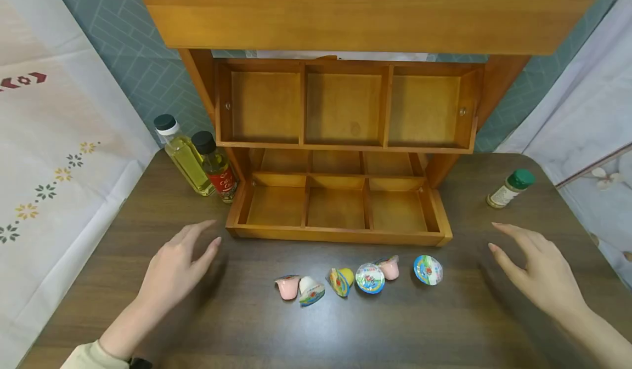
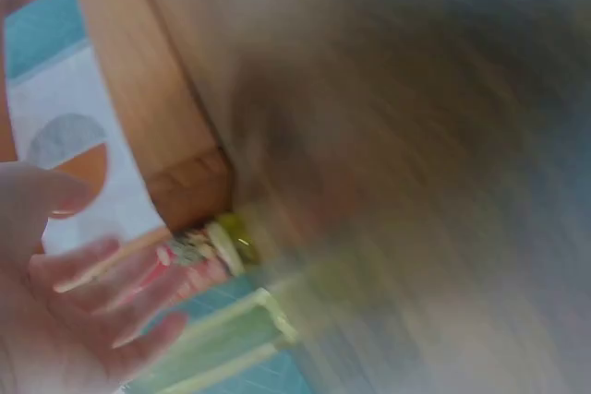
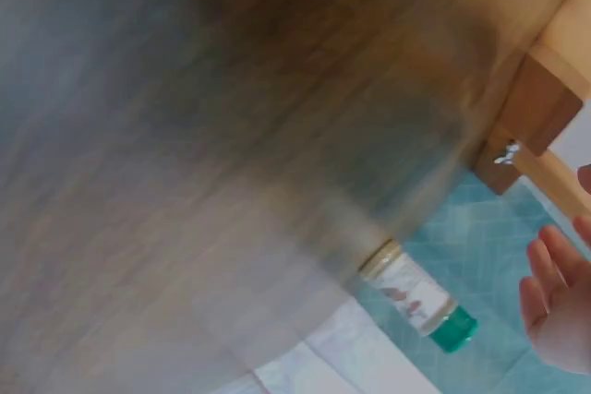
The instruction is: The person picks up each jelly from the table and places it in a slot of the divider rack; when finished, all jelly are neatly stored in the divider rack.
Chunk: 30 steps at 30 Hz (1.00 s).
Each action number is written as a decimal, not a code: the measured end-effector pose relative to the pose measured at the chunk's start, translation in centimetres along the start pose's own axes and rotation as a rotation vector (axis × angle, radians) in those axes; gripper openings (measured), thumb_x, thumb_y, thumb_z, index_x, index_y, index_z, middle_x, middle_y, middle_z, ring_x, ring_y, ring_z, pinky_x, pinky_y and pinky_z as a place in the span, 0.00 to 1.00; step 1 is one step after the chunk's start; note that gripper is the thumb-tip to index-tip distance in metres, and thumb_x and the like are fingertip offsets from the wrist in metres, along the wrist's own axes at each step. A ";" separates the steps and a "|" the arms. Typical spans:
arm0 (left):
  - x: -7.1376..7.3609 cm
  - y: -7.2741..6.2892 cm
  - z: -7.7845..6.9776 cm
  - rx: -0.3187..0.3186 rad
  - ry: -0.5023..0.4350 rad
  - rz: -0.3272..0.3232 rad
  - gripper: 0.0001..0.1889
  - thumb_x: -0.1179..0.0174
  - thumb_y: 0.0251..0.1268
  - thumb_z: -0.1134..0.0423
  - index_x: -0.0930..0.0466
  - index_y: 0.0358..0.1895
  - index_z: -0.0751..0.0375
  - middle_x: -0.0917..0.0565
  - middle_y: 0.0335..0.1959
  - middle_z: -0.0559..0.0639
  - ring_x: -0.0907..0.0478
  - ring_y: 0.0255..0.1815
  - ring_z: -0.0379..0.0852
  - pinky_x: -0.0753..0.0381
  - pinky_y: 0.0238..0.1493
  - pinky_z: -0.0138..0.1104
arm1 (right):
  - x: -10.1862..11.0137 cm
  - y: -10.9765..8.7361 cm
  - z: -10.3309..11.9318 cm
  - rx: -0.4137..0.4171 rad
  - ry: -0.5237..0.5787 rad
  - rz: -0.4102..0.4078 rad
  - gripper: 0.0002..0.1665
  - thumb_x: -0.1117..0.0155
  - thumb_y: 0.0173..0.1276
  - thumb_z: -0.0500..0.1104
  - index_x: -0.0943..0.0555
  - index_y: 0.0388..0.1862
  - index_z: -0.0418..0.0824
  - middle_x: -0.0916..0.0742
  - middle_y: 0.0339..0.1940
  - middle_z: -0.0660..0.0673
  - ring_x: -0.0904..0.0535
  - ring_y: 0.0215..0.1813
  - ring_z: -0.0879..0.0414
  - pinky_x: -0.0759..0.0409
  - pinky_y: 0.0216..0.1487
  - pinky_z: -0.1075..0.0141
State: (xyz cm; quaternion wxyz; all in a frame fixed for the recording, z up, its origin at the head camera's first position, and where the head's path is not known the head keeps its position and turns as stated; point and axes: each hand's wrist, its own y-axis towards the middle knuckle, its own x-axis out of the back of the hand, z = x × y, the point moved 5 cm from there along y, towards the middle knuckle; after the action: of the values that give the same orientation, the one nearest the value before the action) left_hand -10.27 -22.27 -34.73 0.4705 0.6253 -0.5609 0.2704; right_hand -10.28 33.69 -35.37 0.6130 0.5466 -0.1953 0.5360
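My left hand (image 1: 174, 266) hovers over the left side of the table, its fingers extended and nothing held. On the right side, my right hand (image 1: 540, 273) is likewise held above the table with relaxed fingers and no object. Between them several small jelly cups lie in a loose row. They include a pink cup (image 1: 288, 288), a white cup (image 1: 311, 291), a yellow cup (image 1: 347, 275) and a blue-rimmed cup (image 1: 428, 270) lying apart at the right end. A round-lidded cup (image 1: 370, 278) touches or overlaps another pink cup (image 1: 390, 269).
Behind the cups stands a tiered wooden rack (image 1: 340, 236) with divided compartments. An oil bottle (image 1: 187, 163) and a smaller red-labelled bottle (image 1: 222, 180) stand at its left. A green-capped spice jar (image 1: 506, 192) is beyond my right hand. Patterned cloths border both sides.
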 end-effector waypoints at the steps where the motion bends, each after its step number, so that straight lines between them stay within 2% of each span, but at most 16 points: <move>1: -0.1 0.1 -0.3 0.010 -0.011 0.014 0.21 0.45 0.67 0.51 0.27 0.59 0.57 0.20 0.51 0.58 0.22 0.47 0.62 0.25 0.38 0.56 | 0.0 0.1 0.4 0.004 -0.001 -0.002 0.27 0.30 0.54 0.37 0.23 0.55 0.40 0.18 0.49 0.34 0.26 0.49 0.37 0.35 0.46 0.46; 4: -0.4 0.7 -1.4 0.018 -0.078 0.031 0.17 0.45 0.67 0.54 0.23 0.53 0.61 0.20 0.48 0.57 0.22 0.47 0.57 0.24 0.39 0.53 | 0.1 0.5 1.8 0.041 0.007 -0.021 0.28 0.29 0.52 0.36 0.21 0.55 0.42 0.17 0.48 0.38 0.26 0.50 0.47 0.34 0.54 0.62; 8: -1.1 2.3 -2.6 0.031 -0.154 -0.028 0.17 0.45 0.66 0.59 0.25 0.53 0.64 0.23 0.50 0.60 0.24 0.49 0.59 0.25 0.45 0.52 | 0.0 1.1 4.5 0.132 0.039 -0.039 0.30 0.28 0.47 0.34 0.20 0.53 0.44 0.16 0.47 0.43 0.27 0.52 0.63 0.44 0.55 0.84; 11: -1.9 3.8 -2.7 0.111 -0.173 -0.034 0.22 0.47 0.67 0.58 0.31 0.60 0.65 0.29 0.56 0.64 0.30 0.55 0.62 0.29 0.49 0.55 | -0.8 1.6 6.9 0.201 0.078 -0.015 0.28 0.28 0.47 0.35 0.19 0.51 0.43 0.16 0.47 0.44 0.26 0.53 0.61 0.44 0.58 0.83; 15: -3.1 5.3 -1.9 0.256 -0.204 0.079 0.29 0.55 0.71 0.52 0.46 0.69 0.65 0.40 0.63 0.70 0.42 0.63 0.66 0.36 0.56 0.59 | -2.3 2.3 10.1 0.266 0.132 0.037 0.27 0.27 0.48 0.36 0.19 0.50 0.43 0.16 0.49 0.48 0.24 0.50 0.53 0.42 0.59 0.81; 18: -4.2 6.0 -1.2 0.335 -0.247 0.168 0.32 0.59 0.72 0.52 0.55 0.71 0.66 0.46 0.65 0.73 0.47 0.66 0.69 0.40 0.59 0.60 | -3.5 2.9 12.0 0.282 0.180 0.098 0.29 0.25 0.47 0.36 0.20 0.52 0.43 0.18 0.52 0.50 0.23 0.51 0.53 0.40 0.59 0.81; 23: -5.2 6.5 -0.2 0.393 -0.340 0.242 0.33 0.60 0.73 0.53 0.58 0.72 0.68 0.47 0.66 0.75 0.48 0.67 0.71 0.44 0.63 0.59 | -5.3 4.2 15.1 0.331 0.292 0.161 0.30 0.25 0.49 0.37 0.22 0.54 0.46 0.19 0.54 0.50 0.24 0.54 0.54 0.29 0.55 0.71; 26: -5.4 6.6 -0.1 0.407 -0.391 0.269 0.31 0.61 0.74 0.52 0.55 0.71 0.69 0.43 0.66 0.74 0.46 0.66 0.69 0.44 0.63 0.58 | -6.3 5.0 16.9 0.347 0.399 0.212 0.29 0.27 0.54 0.39 0.23 0.56 0.47 0.20 0.54 0.50 0.24 0.54 0.55 0.23 0.43 0.73; 30: -5.3 6.6 0.2 0.413 -0.425 0.294 0.29 0.64 0.75 0.53 0.52 0.71 0.69 0.39 0.66 0.72 0.41 0.66 0.66 0.39 0.61 0.55 | -7.9 5.8 19.7 0.354 0.507 0.303 0.24 0.31 0.60 0.45 0.24 0.56 0.49 0.20 0.53 0.52 0.23 0.51 0.59 0.21 0.39 0.71</move>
State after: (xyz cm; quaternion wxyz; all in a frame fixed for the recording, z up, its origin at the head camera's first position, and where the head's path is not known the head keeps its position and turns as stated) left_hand -17.80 -19.57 -37.53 0.1620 0.6621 -0.6643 0.3067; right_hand -11.28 11.81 -32.80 0.4510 0.4587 -0.0195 0.7654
